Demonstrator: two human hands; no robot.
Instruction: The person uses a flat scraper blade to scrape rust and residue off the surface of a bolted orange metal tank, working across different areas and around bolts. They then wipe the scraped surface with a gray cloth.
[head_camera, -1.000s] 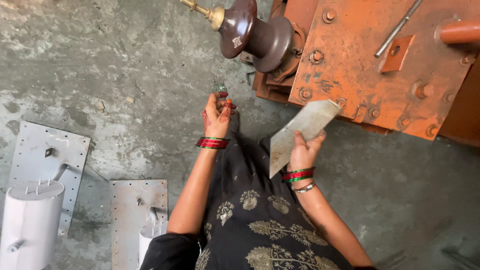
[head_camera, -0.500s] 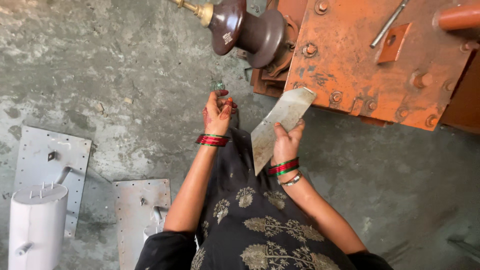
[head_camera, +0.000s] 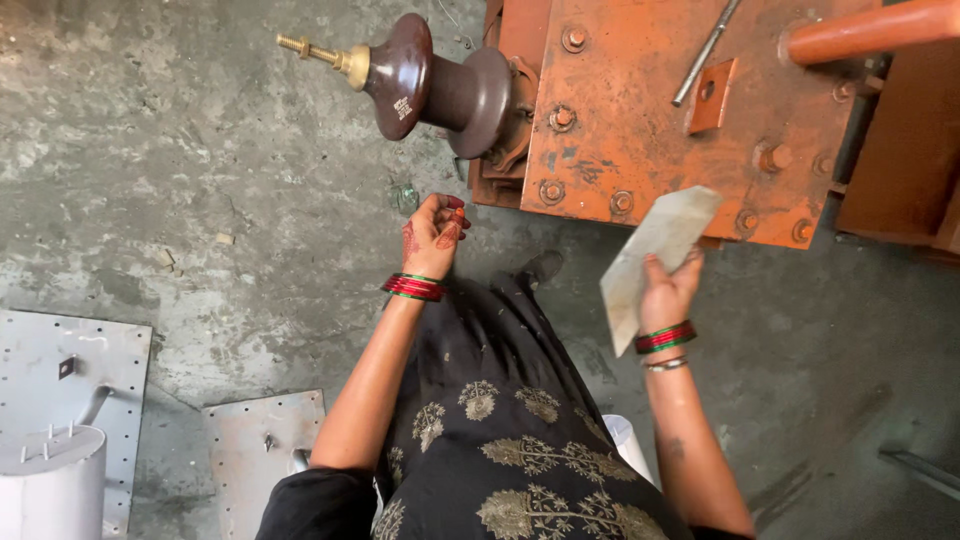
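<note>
My left hand (head_camera: 432, 235) is held out over the concrete floor with its fingers curled shut; I see nothing in it. A small greenish glass bit (head_camera: 405, 198) lies on the floor just beyond its fingertips. My right hand (head_camera: 668, 295) grips the lower edge of a pale flat sheet (head_camera: 655, 248), holding it upright and tilted in front of the orange metal tank (head_camera: 640, 120). Both wrists carry red and green bangles. My dark patterned garment fills the space between my arms.
A brown ribbed insulator (head_camera: 440, 90) with a brass threaded stud (head_camera: 315, 52) sticks out from the tank's left side. A steel rod (head_camera: 705, 50) lies on the tank. Two grey perforated plates (head_camera: 60, 370) (head_camera: 255, 440) and a white cylinder (head_camera: 45, 480) sit at lower left.
My right hand has carried the pale sheet to the right, away from my left hand. My left hand has stayed in place with its fingers curled.
</note>
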